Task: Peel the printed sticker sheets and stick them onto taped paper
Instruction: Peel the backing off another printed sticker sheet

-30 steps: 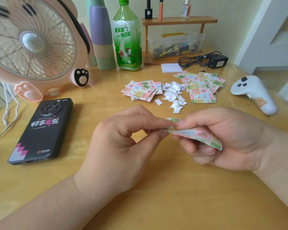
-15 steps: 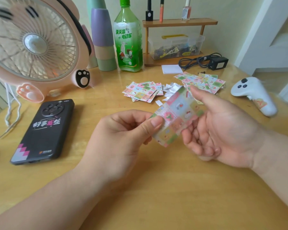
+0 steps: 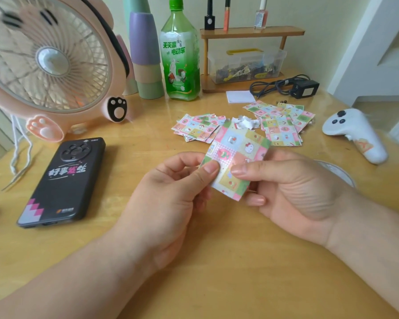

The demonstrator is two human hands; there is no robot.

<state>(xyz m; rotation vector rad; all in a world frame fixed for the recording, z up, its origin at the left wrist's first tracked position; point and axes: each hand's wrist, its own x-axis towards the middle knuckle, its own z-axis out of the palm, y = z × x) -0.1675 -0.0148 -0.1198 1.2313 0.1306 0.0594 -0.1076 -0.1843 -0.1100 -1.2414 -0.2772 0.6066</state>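
Left grip [image 3: 171, 187] and right grip [image 3: 293, 187] are both clamped on one sticker sheet [image 3: 237, 148], each pinching it between thumb and the fingers behind. The sheet is in the air over the middle of the desk [image 3: 217, 272], printed face towards the camera. Its long axis runs from the grips up and away towards the far edge, leaning a little right. The left thumb [image 3: 211, 168] sits on the sheet's near-left edge; the right thumb [image 3: 240, 169] sits just beside it, further in on the face. The free length of the sheet lies beyond both grips. By my reading the left grip is nearer an edge where a peel could start, with the right steadying; whether any layer has lifted I cannot tell.

Past the sheet, towards the far edge, lie two piles of sheets, a left pile [image 3: 196, 128] and a right pile [image 3: 283, 127], with white scraps [image 3: 244, 122] between them. Which of these is the taped paper I cannot tell. A phone [image 3: 62, 180] lies near the left edge and a controller [image 3: 355, 134] near the right edge
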